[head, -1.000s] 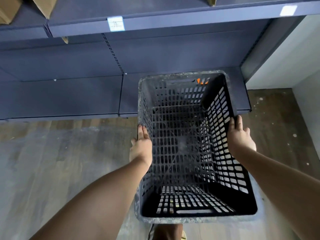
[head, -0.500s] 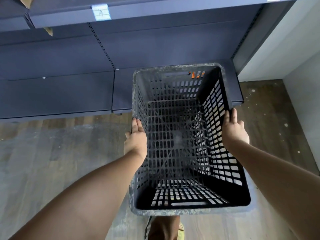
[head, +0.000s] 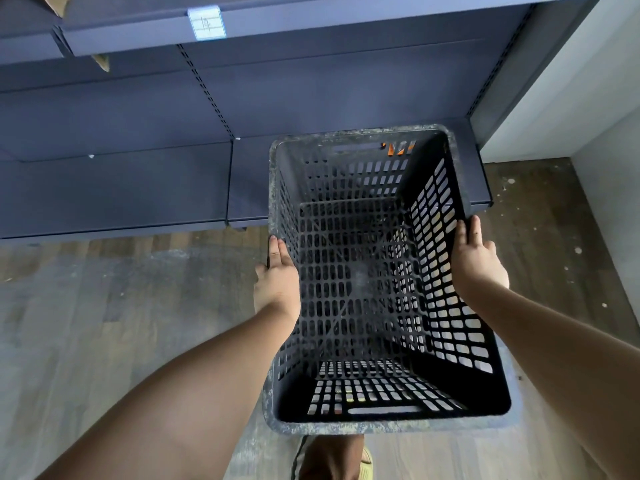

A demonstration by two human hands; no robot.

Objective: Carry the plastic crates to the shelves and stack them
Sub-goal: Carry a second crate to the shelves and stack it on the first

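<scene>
A black perforated plastic crate (head: 346, 174) with a scuffed grey rim is held in the air in front of me, its open top facing me and nothing inside. My left hand (head: 277, 278) lies flat against its left wall, fingers straight along the rim. On the right wall my right hand (head: 476, 258) presses with straight fingers. The crate's far end hangs over the front edge of the dark blue bottom shelf (head: 114, 188).
Blue metal shelving fills the back, with an upper shelf edge carrying a white label (head: 206, 23) and a cardboard flap (head: 101, 61) below it. A pale wall (head: 571, 98) stands at the right. My foot (head: 332, 459) is on the wooden floor (head: 86, 323).
The crate stays held between both hands the same way. The shelving has slid up and left in view over the last second, and the crate's far end sits slightly further over the bottom shelf.
</scene>
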